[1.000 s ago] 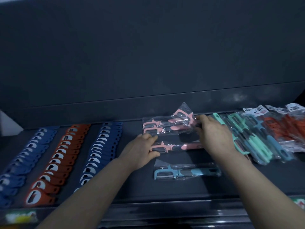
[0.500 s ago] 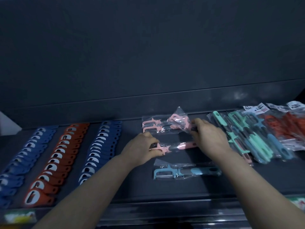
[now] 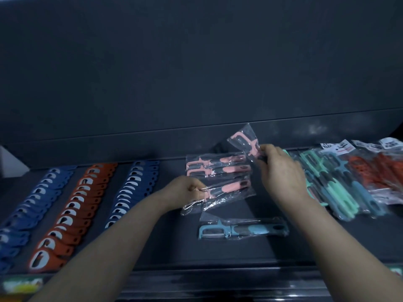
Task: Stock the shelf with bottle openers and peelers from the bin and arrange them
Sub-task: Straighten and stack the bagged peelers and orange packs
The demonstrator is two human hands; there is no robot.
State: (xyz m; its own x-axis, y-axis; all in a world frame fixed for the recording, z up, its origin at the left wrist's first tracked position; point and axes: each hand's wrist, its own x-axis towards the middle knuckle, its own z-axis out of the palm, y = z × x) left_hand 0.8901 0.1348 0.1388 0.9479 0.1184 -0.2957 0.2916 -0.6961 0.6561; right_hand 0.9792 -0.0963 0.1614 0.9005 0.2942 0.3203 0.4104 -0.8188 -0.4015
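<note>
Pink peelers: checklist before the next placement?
1. Right hand grip on raised pink peeler: ok, fingers pinch its bag, held tilted above the shelf.
2. Left hand grip on front pink peeler: ok, holds the bag's left end.
3. Pink row alignment: not ok, the front one lies skewed against the two back pink peelers.
4. Blue peeler lie: ok, flat, along the shelf's front edge.
5. Mint peelers: not ok, loose overlapping heap.
6. Bin stock: cannot tell, out of view.
</note>
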